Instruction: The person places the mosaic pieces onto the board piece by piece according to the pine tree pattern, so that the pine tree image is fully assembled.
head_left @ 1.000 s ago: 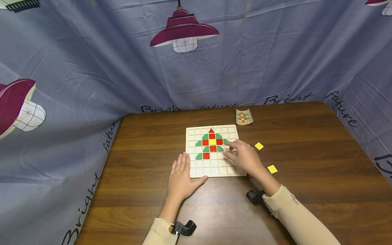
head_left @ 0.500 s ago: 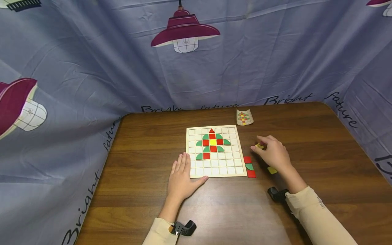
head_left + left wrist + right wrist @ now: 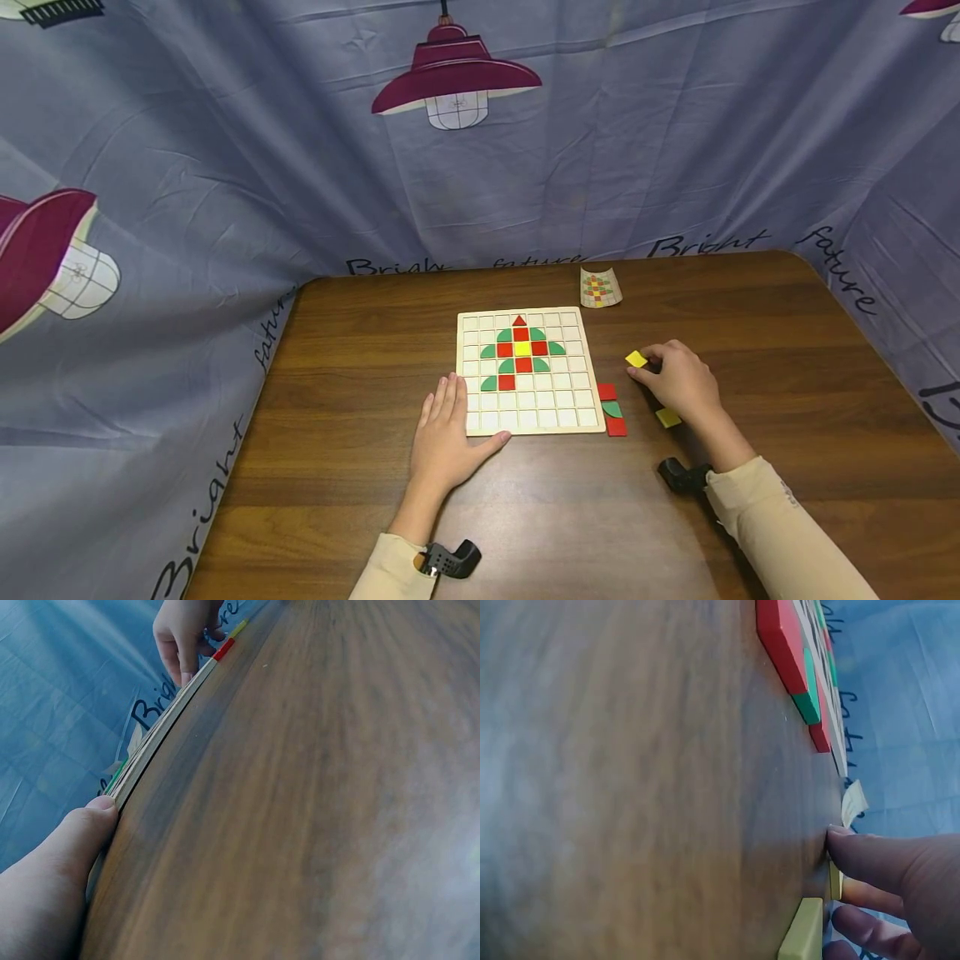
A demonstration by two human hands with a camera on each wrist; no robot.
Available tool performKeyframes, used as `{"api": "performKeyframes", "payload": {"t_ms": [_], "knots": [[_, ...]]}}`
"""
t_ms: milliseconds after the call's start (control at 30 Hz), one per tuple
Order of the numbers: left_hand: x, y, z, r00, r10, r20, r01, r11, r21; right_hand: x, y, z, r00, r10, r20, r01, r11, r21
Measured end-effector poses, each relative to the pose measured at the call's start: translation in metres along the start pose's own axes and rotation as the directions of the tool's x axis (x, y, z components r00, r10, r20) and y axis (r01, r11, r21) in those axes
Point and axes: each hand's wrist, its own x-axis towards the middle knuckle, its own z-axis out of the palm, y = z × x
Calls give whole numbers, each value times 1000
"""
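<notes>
My left hand point(image 3: 442, 437) lies against the left edge of a pale gridded wooden board point(image 3: 536, 419), fingers straight, the thumb touching the front left edge. On the board, red squares, a yellow square, green quarter-round tiles and a red triangle form a tree-like pattern. To the right of the board, my right hand point(image 3: 682, 379) pinches a yellow square tile point(image 3: 636, 359) between thumb and index finger at the tabletop. The right wrist view shows this tile only partly, behind the thumb point(image 3: 874, 859). A second yellow square tile point(image 3: 668, 417) lies just below that hand.
Two red squares, the upper point(image 3: 607, 391) and lower point(image 3: 617, 427), lie along the board's right edge with a green tile point(image 3: 612, 409) between them. A curled pattern card point(image 3: 600, 287) stands behind the board. Printed curtain point(image 3: 600, 150) surrounds the wooden table point(image 3: 360, 375).
My right hand left a green quarter-round tile on the board's right side, then moved right to the yellow tile and shifted slightly around it. My left hand stayed put.
</notes>
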Motion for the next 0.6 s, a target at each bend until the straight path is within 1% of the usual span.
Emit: {"api": "performKeyframes", "payload": {"t_ms": [167,367,600], "knots": [[0,0,0,1000,2,-4,-2,1000,2,1,1,2,1000,-11,-13,11,1000,19],[0,0,0,1000,7,-8,-7,1000,13,4,2,3,999,-38,-7,38,998,56],[0,1,-1,1000,3,-9,-2,1000,15,5,4,6,999,-40,-19,42,994,100]]}}
